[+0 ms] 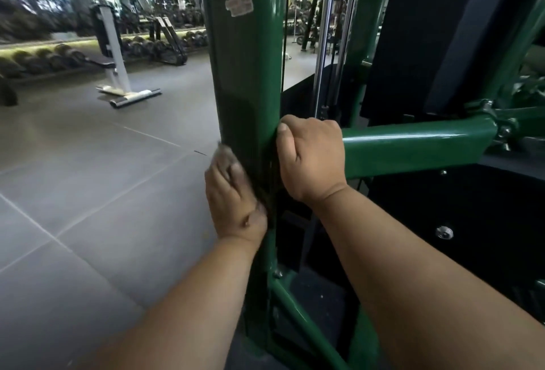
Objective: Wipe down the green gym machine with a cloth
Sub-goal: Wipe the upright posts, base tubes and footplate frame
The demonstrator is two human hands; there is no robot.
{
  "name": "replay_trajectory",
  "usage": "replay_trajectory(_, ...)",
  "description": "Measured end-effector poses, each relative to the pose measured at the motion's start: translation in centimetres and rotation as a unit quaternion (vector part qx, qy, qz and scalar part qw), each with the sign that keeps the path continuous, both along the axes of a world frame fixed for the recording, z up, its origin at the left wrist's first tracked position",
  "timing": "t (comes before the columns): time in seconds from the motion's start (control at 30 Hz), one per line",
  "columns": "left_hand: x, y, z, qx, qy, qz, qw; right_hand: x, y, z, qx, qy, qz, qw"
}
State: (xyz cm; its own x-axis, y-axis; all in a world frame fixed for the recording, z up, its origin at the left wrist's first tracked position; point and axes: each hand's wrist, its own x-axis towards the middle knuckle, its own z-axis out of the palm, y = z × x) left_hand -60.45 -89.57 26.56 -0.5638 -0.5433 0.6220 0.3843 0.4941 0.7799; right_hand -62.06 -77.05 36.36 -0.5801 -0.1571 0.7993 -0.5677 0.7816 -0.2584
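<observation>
Two hands work at the wide upright post (244, 74) of the green gym machine (413, 142), close to where a horizontal green bar (418, 145) joins it. That frame looks heavy, rigid and fixed, glossy enough to be slick, so it should take firm pressure without shifting. A cloth (228, 160), small, soft and brownish, shows blurred against the post's left edge; it probably bunches easily and is best kept flat under the palm. My left hand (233, 201) presses it to the post, fingers pointing up and laid over it, forearm rising from below. My right hand (312, 154) curls round the post's right edge at the bar junction, thumb up, apparently bracing.
</observation>
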Motion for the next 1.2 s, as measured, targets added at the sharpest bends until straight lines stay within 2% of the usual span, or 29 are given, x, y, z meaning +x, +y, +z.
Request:
replay_trajectory(0.13, 0.6, -0.5, -7.0, 0.036, -0.095, -0.007, 0.995, 0.6, 0.0, -1.9, -0.004, 0.033, -0.013, 0.999)
replay_trajectory(0.23, 1.0, -0.3, -8.4, 0.043, -0.099, -0.012, 0.994, 0.9, -0.1, -3.7, -0.006, 0.05, -0.014, 0.999)
replay_trajectory(0.33, 1.0, 0.4, -5.2, 0.025, -0.069, 0.013, 0.997, 1.0, 0.0, -5.3, -0.016, 0.061, -0.015, 0.998)
replay_trajectory(0.47, 0.0, 1.2, 3.8, -0.011, 0.027, 0.046, 0.999, 0.9, 0.4, -5.6, -0.022, 0.058, 0.016, 0.998)
replay_trajectory(0.57, -0.3, 1.0, 4.3, -0.084, 0.056, 0.06, 0.993, 1.7, 0.8, -6.4, -0.042, 0.034, 0.043, 0.998)
replay_trajectory(0.63, 0.3, 1.0, 1.2, -0.166, 0.034, 0.073, 0.983, 3.0, 0.8, -8.2, -0.048, 0.016, 0.065, 0.997)
replay_trajectory(0.7, 1.1, 1.4, -2.5, -0.253, -0.01, 0.101, 0.962, 4.4, 0.8, -10.4, -0.049, -0.012, 0.084, 0.995)
replay_trajectory(0.77, 1.3, 1.3, -4.9, -0.325, -0.018, 0.105, 0.94, 5.2, 0.9, -11.9, -0.052, -0.036, 0.09, 0.994)
replay_trajectory(0.83, 1.4, 1.2, -3.2, -0.31, -0.009, 0.099, 0.945, 5.4, 1.3, -12.2, -0.052, -0.045, 0.093, 0.993)
replay_trajectory(0.9, 1.1, 1.4, 1.9, -0.316, 0.012, 0.103, 0.943, 5.5, 1.7, -11.7, -0.059, -0.039, 0.098, 0.993)
replay_trajectory(0.97, 0.6, 1.3, 7.7, -0.363, 0.062, 0.124, 0.921, 5.8, 2.1, -11.3, -0.081, -0.031, 0.095, 0.992)
replay_trajectory(1.03, 0.3, 1.0, 11.6, -0.436, 0.093, 0.155, 0.882, 6.1, 2.4, -11.4, -0.118, -0.021, 0.072, 0.99)
replay_trajectory(1.1, 0.3, 0.8, 11.5, -0.507, 0.091, 0.176, 0.839, 6.3, 2.8, -12.1, -0.152, -0.021, 0.061, 0.986)
replay_trajectory(1.2, 1.3, 0.9, 7.5, -0.609, 0.051, 0.183, 0.77, 6.5, 3.5, -13.6, -0.168, -0.041, 0.067, 0.983)
